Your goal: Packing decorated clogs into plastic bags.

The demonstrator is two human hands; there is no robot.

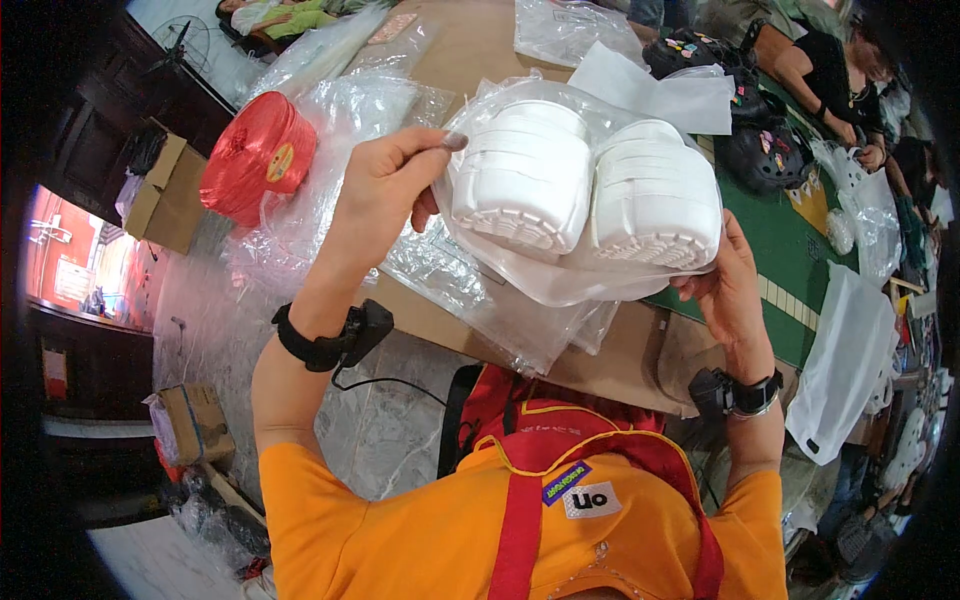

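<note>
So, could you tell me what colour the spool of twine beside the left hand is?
Red, the spool of twine shows best in the head view, beside the left hand.

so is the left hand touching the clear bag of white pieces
Touching: the head view shows the left hand pinching the clear bag at its edge.

Right hand [735, 290] fingers (behind bag [560, 270])
</note>
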